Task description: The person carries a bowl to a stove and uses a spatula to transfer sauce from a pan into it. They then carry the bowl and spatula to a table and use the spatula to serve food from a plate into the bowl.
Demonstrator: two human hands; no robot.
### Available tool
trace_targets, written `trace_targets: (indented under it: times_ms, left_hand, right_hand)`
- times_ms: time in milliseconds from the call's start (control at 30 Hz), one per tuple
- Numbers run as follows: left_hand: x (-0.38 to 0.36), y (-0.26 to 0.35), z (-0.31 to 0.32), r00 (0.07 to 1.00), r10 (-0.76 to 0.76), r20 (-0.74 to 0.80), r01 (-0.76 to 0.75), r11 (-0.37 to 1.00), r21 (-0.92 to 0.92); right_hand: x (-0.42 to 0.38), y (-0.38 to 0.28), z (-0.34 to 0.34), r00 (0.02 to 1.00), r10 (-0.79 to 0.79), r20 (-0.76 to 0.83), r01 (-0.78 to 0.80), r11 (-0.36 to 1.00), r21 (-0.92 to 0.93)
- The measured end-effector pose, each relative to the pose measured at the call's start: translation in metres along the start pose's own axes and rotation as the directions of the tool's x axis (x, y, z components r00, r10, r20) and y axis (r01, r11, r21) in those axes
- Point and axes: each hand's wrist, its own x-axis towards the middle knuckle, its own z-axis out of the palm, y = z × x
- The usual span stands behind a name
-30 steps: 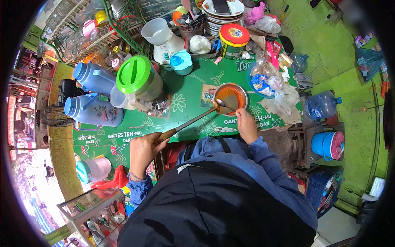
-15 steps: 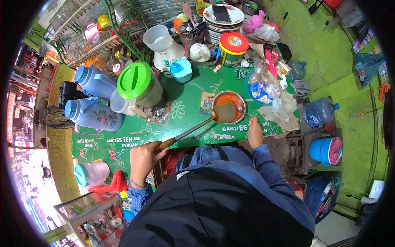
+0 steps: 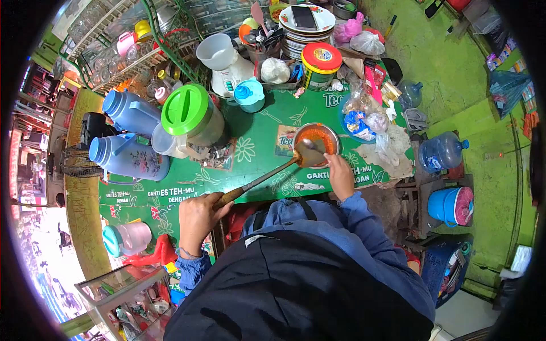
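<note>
My left hand [image 3: 196, 221] is closed round the wooden grip of a long-handled spatula [image 3: 264, 177]. The spatula's flat, stained blade rests over the near side of a metal bowl [image 3: 338, 142]. Red-orange chilli sauce [image 3: 322, 135] lies in the bowl. With fingers pinched together, my right hand [image 3: 342, 178] is at the bowl's near right rim, holding a metal spoon [image 3: 307, 144]. The spoon's rounded end is against the spatula blade, and its thin handle is mostly hidden by the blade and my fingers.
A green-lidded pitcher [image 3: 185, 111] and blue flasks [image 3: 128, 159] stand left. Behind are a blender [image 3: 227, 74], a light-blue cup [image 3: 249, 96], a red-lidded tub [image 3: 320, 67] and stacked plates [image 3: 307, 28] topped by a phone. Plastic bags [image 3: 364, 122] lie right of the bowl.
My right hand has moved left and slightly up to the bowl's rim, and the spoon has shifted left from the sauce onto the spatula blade. My left hand stays nearly still.
</note>
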Motion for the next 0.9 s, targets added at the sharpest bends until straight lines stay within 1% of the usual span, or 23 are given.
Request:
trace_targets:
  times_ms: [67,100,167,233,300,433,500,533,567,633,667,733,767,833,867,900]
  left_hand:
    - [-0.001,-0.001,0.000,1.000,-0.006,0.002,0.006,1.000,-0.004]
    - [-0.002,-0.002,0.001,1.000,-0.010,0.004,0.010,1.000,-0.008]
    - [-0.002,-0.003,0.002,1.000,-0.010,0.010,0.010,1.000,-0.012]
    - [-0.001,-0.003,0.002,1.000,-0.009,0.016,0.010,1.000,-0.015]
    - [-0.001,-0.001,0.001,0.997,-0.040,0.065,0.042,0.999,-0.029]
    - [0.001,-0.003,0.007,1.000,-0.016,0.020,0.017,0.999,-0.045]
    - [0.001,-0.003,0.007,1.000,-0.022,0.016,0.023,0.998,-0.050]
    - [0.001,-0.003,0.007,1.000,-0.021,0.017,0.022,0.998,-0.051]
    - [0.001,-0.004,0.006,0.999,-0.024,0.023,0.025,0.998,-0.059]
    - [0.001,-0.005,0.005,0.999,-0.026,0.031,0.028,0.997,-0.068]
    - [0.001,-0.005,0.006,0.999,-0.026,0.024,0.027,0.998,-0.057]
    - [0.001,-0.006,0.007,1.000,-0.026,0.017,0.027,0.999,-0.046]
    - [0.001,-0.006,0.007,0.999,-0.029,0.027,0.030,0.999,-0.044]
    - [0.002,-0.006,0.008,0.999,-0.032,0.036,0.034,0.998,-0.043]
    - [0.003,-0.005,0.008,0.999,-0.033,0.037,0.035,0.998,-0.050]
    - [0.003,-0.005,0.009,0.999,-0.034,0.039,0.036,0.998,-0.056]
  right_hand:
    - [-0.001,0.016,0.003,0.994,0.065,-0.092,-0.063,0.998,0.030]
    - [-0.004,0.022,0.003,0.994,0.065,-0.090,-0.063,0.998,0.031]
    - [-0.009,0.034,0.000,0.968,0.239,-0.070,-0.241,0.970,-0.016]
    - [-0.015,0.042,0.001,0.965,0.260,-0.036,-0.261,0.965,-0.025]
    - [-0.018,0.036,-0.003,0.945,0.321,-0.068,-0.322,0.947,0.003]
    - [-0.012,0.011,-0.005,0.948,0.311,-0.063,-0.309,0.950,0.040]
    - [-0.010,0.000,0.000,0.992,0.122,-0.036,-0.119,0.991,0.065]
    - [-0.011,-0.003,0.002,0.991,0.135,0.004,-0.136,0.990,0.026]
    - [-0.013,-0.002,0.003,0.991,0.137,0.005,-0.137,0.990,0.025]
    - [-0.018,0.005,0.007,0.970,0.235,-0.059,-0.230,0.969,0.087]
    - [-0.021,0.011,0.008,0.970,0.235,-0.058,-0.230,0.969,0.087]
    - [-0.026,0.024,0.006,0.935,0.342,-0.097,-0.341,0.940,0.031]
    - [-0.025,0.022,0.003,0.935,0.342,-0.097,-0.340,0.940,0.030]
    - [-0.024,0.019,-0.004,0.889,0.451,-0.086,-0.445,0.892,0.072]
    - [-0.023,0.013,-0.008,0.889,0.450,-0.085,-0.445,0.893,0.071]
    - [-0.022,0.003,-0.010,0.907,0.415,-0.072,-0.405,0.906,0.123]
